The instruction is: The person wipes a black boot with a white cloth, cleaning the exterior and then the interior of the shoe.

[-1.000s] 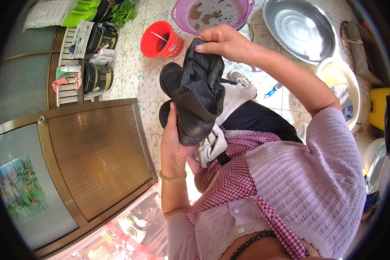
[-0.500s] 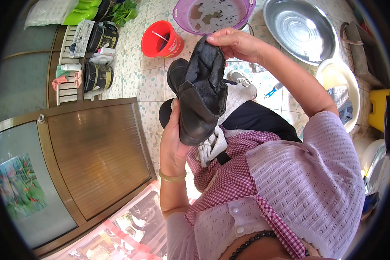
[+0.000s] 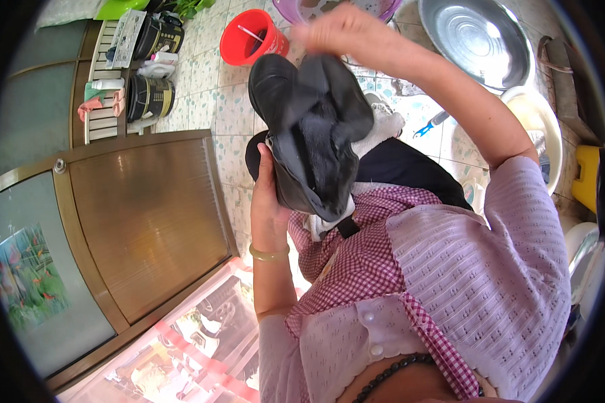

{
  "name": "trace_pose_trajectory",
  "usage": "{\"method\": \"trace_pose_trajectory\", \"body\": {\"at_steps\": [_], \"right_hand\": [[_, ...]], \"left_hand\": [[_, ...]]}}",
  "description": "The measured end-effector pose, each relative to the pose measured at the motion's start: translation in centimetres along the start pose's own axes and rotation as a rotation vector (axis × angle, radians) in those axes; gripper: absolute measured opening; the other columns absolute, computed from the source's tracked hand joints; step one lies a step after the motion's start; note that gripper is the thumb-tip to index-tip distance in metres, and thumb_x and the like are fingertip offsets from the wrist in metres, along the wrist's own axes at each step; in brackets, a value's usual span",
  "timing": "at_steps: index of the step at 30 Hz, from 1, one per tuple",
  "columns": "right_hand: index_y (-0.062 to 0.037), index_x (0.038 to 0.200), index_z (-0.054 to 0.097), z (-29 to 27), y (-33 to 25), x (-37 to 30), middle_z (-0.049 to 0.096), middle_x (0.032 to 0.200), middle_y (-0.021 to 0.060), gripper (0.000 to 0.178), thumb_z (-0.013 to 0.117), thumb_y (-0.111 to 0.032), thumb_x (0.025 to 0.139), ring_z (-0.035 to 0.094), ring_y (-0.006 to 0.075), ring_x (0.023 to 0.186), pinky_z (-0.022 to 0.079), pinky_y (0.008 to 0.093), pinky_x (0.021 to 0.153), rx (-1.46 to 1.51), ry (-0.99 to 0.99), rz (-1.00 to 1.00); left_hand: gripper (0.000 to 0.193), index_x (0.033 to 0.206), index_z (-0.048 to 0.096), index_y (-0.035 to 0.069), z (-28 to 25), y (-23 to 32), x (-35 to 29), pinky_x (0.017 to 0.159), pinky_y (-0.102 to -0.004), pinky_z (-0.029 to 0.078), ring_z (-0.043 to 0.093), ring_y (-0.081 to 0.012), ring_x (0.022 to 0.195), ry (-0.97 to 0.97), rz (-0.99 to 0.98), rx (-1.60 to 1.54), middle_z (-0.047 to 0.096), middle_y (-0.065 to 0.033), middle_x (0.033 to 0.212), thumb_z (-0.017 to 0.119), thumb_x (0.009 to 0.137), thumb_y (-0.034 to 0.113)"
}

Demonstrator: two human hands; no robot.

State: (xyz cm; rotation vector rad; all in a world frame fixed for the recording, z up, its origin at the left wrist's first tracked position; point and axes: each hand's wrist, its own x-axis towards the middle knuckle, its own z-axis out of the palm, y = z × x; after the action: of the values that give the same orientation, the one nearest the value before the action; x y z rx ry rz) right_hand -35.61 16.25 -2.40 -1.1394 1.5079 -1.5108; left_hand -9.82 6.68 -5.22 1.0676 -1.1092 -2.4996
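Note:
A black ankle boot [image 3: 309,144] is held up before my body, its opening facing me and its dark lining showing. My left hand [image 3: 269,188] is closed round the boot's left side, thumb on the outside and the other fingers hidden underneath. Just beyond the boot's far end is my right hand [image 3: 339,33], its fingers smeared by motion; whether they touch the boot cannot be told. Part of the boot's upper is blurred too. A whitish cloth [image 3: 383,131] lies on my dark-trousered lap, partly behind the boot.
Ahead on the tiled floor stand a red bucket [image 3: 257,40], a purple basin [image 3: 294,10] and a wide metal basin [image 3: 480,40]. To the right are a blue-handled brush [image 3: 430,125] and a cream tub [image 3: 551,127]. A brown door panel [image 3: 141,215] stands at my left.
My right hand has moved off the boot's top edge, up and to the left. The boot has turned in my left hand, and its upper has flopped toward the right.

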Motion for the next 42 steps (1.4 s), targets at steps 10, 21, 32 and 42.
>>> {"method": "trace_pose_trajectory", "body": {"at_steps": [10, 21, 32, 42], "right_hand": [[-0.0010, 0.076, 0.064, 2.2, -4.8, -5.6, 0.063, 0.071, 0.0079, 0.032, 0.054, -0.027, 0.091, 0.061, 0.0166, 0.064, 0.047, 0.0281, 0.058, 0.198, 0.083, -0.410], [0.0085, 0.121, 0.043, 8.9, -0.1, -4.0, 0.058, 0.102, 0.0239, 0.073, 0.067, -0.044, 0.076, 0.055, 0.0380, 0.100, 0.044, 0.0412, 0.086, -0.431, -0.480, -0.548], [0.0023, 0.112, 0.052, 10.1, 0.7, -3.2, 0.061, 0.094, 0.0229, 0.041, 0.058, -0.029, 0.087, 0.059, 0.0379, 0.090, 0.046, 0.0415, 0.077, -0.215, -0.414, -0.202], [0.0001, 0.110, 0.055, 10.0, -0.9, -0.7, 0.060, 0.099, 0.0220, 0.034, 0.057, -0.022, 0.084, 0.056, 0.0400, 0.094, 0.044, 0.0454, 0.082, -0.371, -0.245, -0.631]], "left_hand": [[0.065, 0.138, 0.034, 0.003, -2.0, -1.1, 0.2, 0.104, -0.0382, 0.037, 0.046, -0.0250, 0.122, 0.000, 0.196, -0.048, 0.044, -0.0109, 0.136, 0.041, 0.094, 0.051], [0.049, 0.114, 0.052, -0.004, -2.9, -0.6, 0.4, 0.083, -0.0279, 0.044, 0.054, -0.0150, 0.093, 0.275, 0.743, 0.495, 0.057, -0.0066, 0.105, 0.046, 0.096, 0.041], [0.069, 0.131, 0.046, -0.004, -1.2, 5.1, -0.5, 0.082, -0.0229, 0.041, 0.049, -0.0118, 0.088, 0.210, 1.070, 0.829, 0.053, -0.0043, 0.106, 0.074, 0.075, 0.027], [0.057, 0.127, 0.042, -0.009, 1.0, 8.8, 1.5, 0.100, -0.0335, 0.036, 0.049, -0.0210, 0.113, 0.092, 1.060, 0.573, 0.049, -0.0152, 0.126, 0.066, 0.086, 0.021]]}}
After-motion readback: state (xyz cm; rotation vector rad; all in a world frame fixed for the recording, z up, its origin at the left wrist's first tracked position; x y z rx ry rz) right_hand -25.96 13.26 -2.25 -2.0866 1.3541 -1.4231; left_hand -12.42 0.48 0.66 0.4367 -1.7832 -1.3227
